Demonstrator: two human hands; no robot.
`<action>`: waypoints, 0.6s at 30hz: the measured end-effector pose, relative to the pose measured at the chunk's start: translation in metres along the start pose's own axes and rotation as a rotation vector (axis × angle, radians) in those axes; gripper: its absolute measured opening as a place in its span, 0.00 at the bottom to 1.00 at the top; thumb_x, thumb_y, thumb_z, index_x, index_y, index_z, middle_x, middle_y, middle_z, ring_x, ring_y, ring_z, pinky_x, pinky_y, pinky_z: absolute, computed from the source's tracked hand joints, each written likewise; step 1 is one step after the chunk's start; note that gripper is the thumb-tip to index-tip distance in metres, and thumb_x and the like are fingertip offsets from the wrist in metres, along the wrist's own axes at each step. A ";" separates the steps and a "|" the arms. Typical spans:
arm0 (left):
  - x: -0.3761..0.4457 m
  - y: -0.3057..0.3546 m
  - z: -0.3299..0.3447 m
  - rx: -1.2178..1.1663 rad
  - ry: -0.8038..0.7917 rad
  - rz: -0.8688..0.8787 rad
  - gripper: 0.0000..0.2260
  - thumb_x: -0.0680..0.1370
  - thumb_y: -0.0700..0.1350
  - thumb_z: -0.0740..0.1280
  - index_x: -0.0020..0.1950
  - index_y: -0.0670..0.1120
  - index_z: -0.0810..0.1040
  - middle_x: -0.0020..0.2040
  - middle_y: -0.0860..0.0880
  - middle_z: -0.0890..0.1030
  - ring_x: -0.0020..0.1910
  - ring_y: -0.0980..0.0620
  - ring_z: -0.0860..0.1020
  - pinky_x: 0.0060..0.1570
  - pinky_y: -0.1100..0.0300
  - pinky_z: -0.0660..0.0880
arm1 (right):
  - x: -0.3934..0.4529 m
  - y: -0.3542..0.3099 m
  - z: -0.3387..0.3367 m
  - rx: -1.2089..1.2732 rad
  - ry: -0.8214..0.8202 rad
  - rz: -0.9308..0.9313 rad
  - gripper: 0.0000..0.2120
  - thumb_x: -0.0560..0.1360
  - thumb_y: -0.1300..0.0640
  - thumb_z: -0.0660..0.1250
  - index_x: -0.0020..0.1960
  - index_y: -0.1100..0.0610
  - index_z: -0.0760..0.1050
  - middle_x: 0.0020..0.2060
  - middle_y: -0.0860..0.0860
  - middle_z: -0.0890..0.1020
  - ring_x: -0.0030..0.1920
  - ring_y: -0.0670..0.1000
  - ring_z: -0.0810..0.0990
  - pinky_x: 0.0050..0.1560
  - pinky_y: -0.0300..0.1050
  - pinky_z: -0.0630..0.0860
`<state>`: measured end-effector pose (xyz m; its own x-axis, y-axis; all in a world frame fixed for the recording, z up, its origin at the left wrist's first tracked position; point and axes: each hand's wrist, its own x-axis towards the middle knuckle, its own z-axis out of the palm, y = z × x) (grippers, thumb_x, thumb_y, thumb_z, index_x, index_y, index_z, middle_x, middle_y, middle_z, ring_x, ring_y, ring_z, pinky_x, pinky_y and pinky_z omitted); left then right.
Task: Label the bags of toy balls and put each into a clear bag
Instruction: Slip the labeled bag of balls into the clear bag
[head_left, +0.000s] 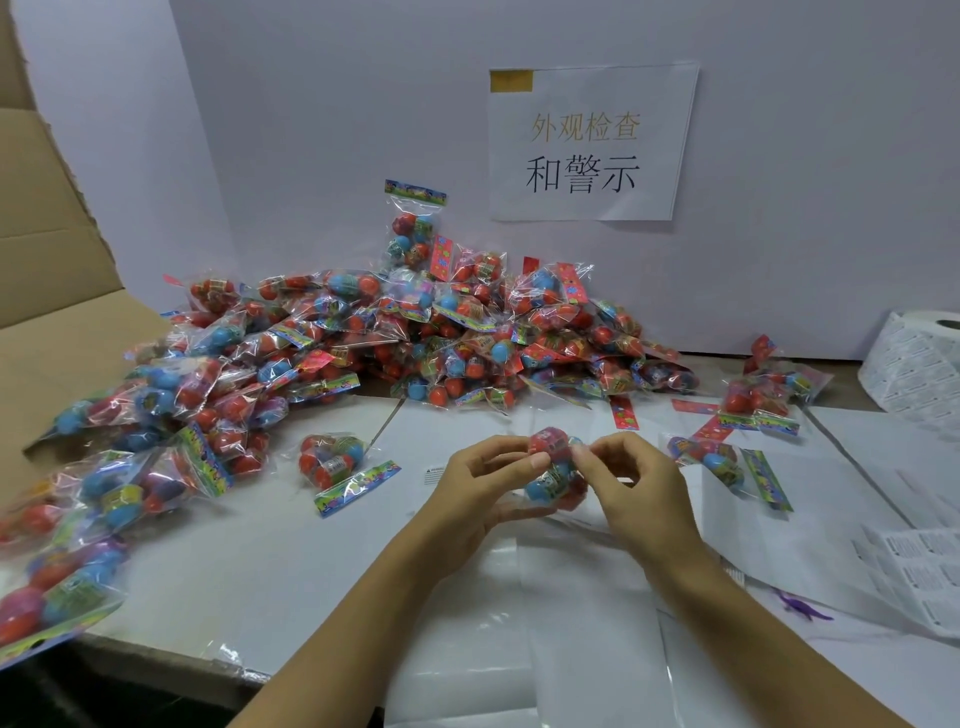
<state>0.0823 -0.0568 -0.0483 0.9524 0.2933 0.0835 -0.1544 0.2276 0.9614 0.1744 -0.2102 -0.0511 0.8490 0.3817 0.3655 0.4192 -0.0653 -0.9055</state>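
Between your hands (561, 493) the bag of balls (557, 470) shows red and blue. Beyond them, the pile of bags (363, 338) is red, blue and some purple, with multicoloured header strips. Under them, the bench (260, 561) is white.

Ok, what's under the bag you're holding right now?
Under the held bag, gripped by the left hand and right hand, lie clear bags on white paper. A warning label peeks out beside the left hand; directly beneath is hidden.
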 end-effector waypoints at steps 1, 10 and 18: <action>0.000 0.001 0.000 0.008 -0.013 0.008 0.14 0.75 0.47 0.75 0.59 0.45 0.85 0.58 0.40 0.85 0.58 0.40 0.84 0.55 0.46 0.82 | 0.000 -0.001 0.000 0.038 -0.026 0.012 0.10 0.77 0.46 0.69 0.46 0.53 0.80 0.40 0.47 0.84 0.44 0.45 0.83 0.41 0.35 0.79; 0.002 -0.002 0.001 0.126 0.056 0.068 0.15 0.74 0.49 0.73 0.60 0.53 0.87 0.65 0.48 0.77 0.64 0.51 0.80 0.57 0.55 0.78 | 0.001 0.001 0.001 0.257 -0.096 0.047 0.14 0.73 0.62 0.75 0.58 0.55 0.82 0.49 0.48 0.87 0.52 0.47 0.85 0.51 0.38 0.81; 0.004 -0.001 -0.006 0.010 0.161 0.098 0.22 0.76 0.38 0.75 0.68 0.52 0.78 0.57 0.44 0.85 0.55 0.46 0.85 0.48 0.51 0.83 | 0.011 0.001 -0.004 0.536 -0.054 0.310 0.12 0.74 0.57 0.74 0.56 0.57 0.83 0.50 0.54 0.87 0.52 0.54 0.86 0.45 0.43 0.83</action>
<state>0.0848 -0.0503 -0.0507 0.8783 0.4586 0.1351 -0.2413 0.1814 0.9533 0.1851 -0.2099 -0.0469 0.8820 0.4661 0.0692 -0.0762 0.2860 -0.9552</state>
